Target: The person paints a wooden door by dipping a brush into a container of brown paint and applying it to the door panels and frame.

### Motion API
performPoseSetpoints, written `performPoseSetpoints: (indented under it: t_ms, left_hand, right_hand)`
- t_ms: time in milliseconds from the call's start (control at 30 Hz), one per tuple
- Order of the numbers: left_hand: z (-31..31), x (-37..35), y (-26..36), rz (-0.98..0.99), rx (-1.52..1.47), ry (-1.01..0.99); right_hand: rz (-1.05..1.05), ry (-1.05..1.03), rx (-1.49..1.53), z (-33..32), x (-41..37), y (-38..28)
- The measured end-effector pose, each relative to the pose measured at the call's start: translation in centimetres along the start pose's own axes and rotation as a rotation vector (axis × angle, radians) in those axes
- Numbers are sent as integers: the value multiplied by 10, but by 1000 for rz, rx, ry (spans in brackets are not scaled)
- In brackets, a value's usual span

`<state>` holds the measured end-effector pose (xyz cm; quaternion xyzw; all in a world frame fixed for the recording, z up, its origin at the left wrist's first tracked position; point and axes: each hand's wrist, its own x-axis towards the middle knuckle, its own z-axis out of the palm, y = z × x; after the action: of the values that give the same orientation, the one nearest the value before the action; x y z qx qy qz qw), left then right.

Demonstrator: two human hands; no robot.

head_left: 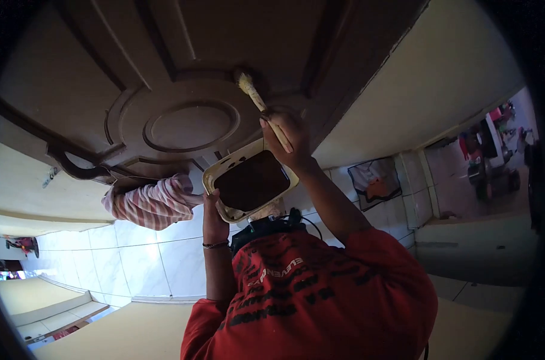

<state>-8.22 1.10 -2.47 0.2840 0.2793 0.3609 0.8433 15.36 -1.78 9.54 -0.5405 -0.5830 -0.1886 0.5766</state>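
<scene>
My right hand [287,135] grips a paintbrush [252,91] by its handle. The pale bristle tip rests on a brown panelled door [182,66], just beside a carved oval moulding [191,126]. My left hand [210,207] holds a cream plastic tray [219,171] by its rim, below the brush. The tray holds dark brown liquid. A thin bracelet sits on my left wrist. My red printed shirt [308,294] fills the lower middle of the view.
A pink striped cloth [155,203] lies bunched at the door beside a dark curved door handle [74,168]. White floor tiles [146,264] spread to the left. A cream wall [440,72] and a mat [377,180] lie right, with red objects [488,156] beyond.
</scene>
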Motion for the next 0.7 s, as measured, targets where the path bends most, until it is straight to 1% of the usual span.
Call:
performPoseSetpoints:
  t_ms: [67, 133, 200, 267, 300, 367, 467, 500, 567, 633, 700]
  left_hand:
    - [7, -5, 4, 34, 5, -6]
    - [7, -7, 5, 24, 8, 5]
    - [1, -7, 3, 57, 124, -11]
    - [2, -4, 3, 44, 84, 1]
    - [4, -2, 4, 36, 35, 9]
    - [9, 0, 5, 48, 31, 8]
    - [20, -3, 12, 63, 25, 7]
    - [22, -5, 14, 59, 23, 13]
    - [19, -7, 13, 64, 55, 8]
    - [15, -7, 11, 71, 84, 5]
    - [7, -3, 9, 65, 7, -17]
  right_hand:
    - [36, -10, 34, 0, -15, 15]
    - [71, -9, 34, -6, -32, 27]
    - [113, -13, 30, -13, -45, 37]
    - [130, -93, -49, -20, -53, 43]
    - [134, -87, -46, -24, -51, 43]
    - [95, -116, -127, -32, -45, 39]
    - [80, -82, -192, -43, -52, 47]
    - [81, -81, -191, -47, -52, 46]
    - [205, -99, -128, -56, -49, 41]
    - [200, -113, -84, -60, -39, 35]
    - [206, -133, -34, -58, -30, 29]
